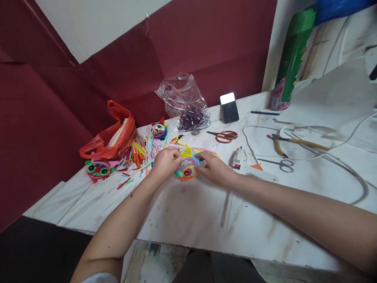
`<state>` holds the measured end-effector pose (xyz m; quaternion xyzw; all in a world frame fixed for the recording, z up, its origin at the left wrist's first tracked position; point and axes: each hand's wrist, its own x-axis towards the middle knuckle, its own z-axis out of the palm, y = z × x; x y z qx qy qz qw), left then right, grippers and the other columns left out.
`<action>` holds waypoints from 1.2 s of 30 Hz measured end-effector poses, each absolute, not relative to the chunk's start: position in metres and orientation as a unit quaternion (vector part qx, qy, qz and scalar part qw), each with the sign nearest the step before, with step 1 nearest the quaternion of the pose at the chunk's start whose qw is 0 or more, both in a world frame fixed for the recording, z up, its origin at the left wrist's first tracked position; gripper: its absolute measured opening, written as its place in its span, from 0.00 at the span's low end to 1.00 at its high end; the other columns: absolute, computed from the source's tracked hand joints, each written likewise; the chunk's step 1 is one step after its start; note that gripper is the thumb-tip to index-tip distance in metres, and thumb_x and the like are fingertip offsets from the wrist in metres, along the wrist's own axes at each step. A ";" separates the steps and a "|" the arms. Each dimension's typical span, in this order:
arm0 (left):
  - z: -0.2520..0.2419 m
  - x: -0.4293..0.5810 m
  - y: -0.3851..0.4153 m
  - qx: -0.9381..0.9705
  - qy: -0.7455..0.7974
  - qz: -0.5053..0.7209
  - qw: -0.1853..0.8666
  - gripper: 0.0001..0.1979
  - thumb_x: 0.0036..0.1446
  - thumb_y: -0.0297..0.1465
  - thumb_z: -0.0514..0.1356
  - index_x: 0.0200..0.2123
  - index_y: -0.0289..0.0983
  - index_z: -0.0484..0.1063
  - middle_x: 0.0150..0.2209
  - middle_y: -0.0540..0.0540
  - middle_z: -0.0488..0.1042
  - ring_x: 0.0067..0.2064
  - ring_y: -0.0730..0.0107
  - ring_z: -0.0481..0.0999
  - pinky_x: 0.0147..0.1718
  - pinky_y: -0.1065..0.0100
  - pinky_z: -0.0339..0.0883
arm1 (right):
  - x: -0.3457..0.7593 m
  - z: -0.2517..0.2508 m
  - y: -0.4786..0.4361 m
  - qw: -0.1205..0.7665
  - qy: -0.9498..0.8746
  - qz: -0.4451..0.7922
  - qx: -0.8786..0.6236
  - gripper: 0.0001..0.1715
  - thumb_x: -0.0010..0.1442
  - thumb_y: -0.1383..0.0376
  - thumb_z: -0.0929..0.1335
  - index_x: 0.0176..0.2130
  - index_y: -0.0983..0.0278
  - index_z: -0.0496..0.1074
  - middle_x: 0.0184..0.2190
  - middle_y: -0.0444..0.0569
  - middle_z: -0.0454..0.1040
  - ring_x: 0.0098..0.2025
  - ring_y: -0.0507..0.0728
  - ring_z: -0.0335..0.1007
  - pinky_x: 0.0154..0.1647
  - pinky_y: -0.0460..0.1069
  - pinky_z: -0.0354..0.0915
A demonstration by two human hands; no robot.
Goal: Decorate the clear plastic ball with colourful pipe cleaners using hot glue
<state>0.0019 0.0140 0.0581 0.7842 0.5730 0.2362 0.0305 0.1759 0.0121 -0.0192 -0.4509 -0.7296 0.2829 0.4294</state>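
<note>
Between my two hands, above the near middle of the marble-patterned table, is a colourful fish-like craft figure (187, 173) with a large red eye, an orange lower edge and a yellow ridged piece (186, 152) on top. My left hand (166, 162) pinches at the yellow piece with thumb and forefinger. My right hand (212, 167) has its curled fingers against the figure's right side. Beyond them lie bunches of coloured pipe cleaners (150, 151). A white glue gun (240, 157) rests just right of my right hand.
On the left are a red plastic bag (123, 135) and two finished-looking figures, one green-eyed (98, 169), one blue (159, 130). Behind stand a clear bag (191, 114) and a black-and-white box (229, 108). Orange scissors (225, 136), metal scissors (285, 165), pliers (294, 142), cables and a green spray can (296, 59) lie rightward.
</note>
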 end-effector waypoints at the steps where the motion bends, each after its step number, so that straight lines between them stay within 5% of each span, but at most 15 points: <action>1: 0.058 0.002 0.014 0.785 0.572 0.234 0.032 0.11 0.49 0.29 0.62 0.17 0.39 0.68 0.33 0.47 0.81 0.44 0.61 0.79 0.46 0.64 0.68 | 0.175 -0.019 0.013 0.438 -0.713 0.300 -0.458 0.17 0.55 0.67 0.68 0.46 0.68 0.69 0.44 0.57 0.73 0.42 0.58 0.70 0.43 0.52 0.67; 16: 0.052 0.008 0.007 0.814 0.533 0.232 -0.005 0.10 0.51 0.28 0.62 0.19 0.38 0.68 0.37 0.44 0.80 0.44 0.60 0.76 0.48 0.60 0.67 | 0.164 -0.017 0.022 0.490 -0.617 0.344 -0.511 0.12 0.46 0.60 0.69 0.31 0.62 0.65 0.28 0.43 0.68 0.32 0.54 0.64 0.35 0.50 0.62; 26: 0.054 0.002 0.007 0.803 0.548 0.234 0.007 0.10 0.50 0.31 0.62 0.19 0.39 0.67 0.33 0.47 0.80 0.43 0.60 0.77 0.45 0.62 0.66 | 0.173 -0.017 0.026 0.485 -0.567 0.479 -0.462 0.10 0.49 0.65 0.63 0.34 0.64 0.70 0.30 0.45 0.74 0.33 0.53 0.70 0.33 0.47 0.65; 36: 0.051 0.004 0.009 0.809 0.536 0.242 0.002 0.08 0.50 0.30 0.62 0.21 0.39 0.69 0.34 0.48 0.80 0.42 0.62 0.77 0.45 0.63 0.67 | 0.168 -0.017 0.025 0.477 -0.592 0.412 -0.501 0.19 0.43 0.59 0.70 0.36 0.64 0.71 0.23 0.39 0.68 0.27 0.53 0.64 0.29 0.47 0.60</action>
